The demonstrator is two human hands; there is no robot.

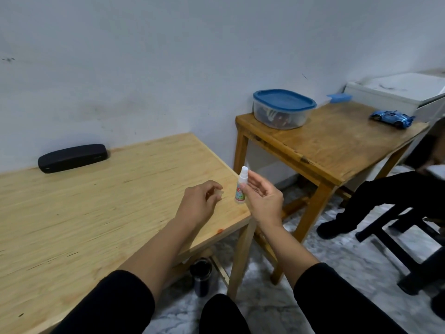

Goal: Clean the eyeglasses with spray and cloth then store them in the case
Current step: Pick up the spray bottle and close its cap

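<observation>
My right hand (pixel 263 198) holds a small white spray bottle (pixel 240 186) upright by thumb and fingers, just past the right edge of the light wooden table (pixel 96 213). The nozzle at its top is bare. My left hand (pixel 199 203) hovers over the table beside the bottle, fingers curled around a small clear cap (pixel 220 193) at the fingertips. A black eyeglass case (pixel 72 158) lies shut at the table's far left, against the wall. No eyeglasses or cloth are in view.
A darker wooden table (pixel 337 145) stands to the right with a blue-lidded container (pixel 284 109) and a blue toy car (pixel 392 118). A dark flask (pixel 201 277) stands on the floor under my table. A seated person's legs (pixel 385 196) are at the right.
</observation>
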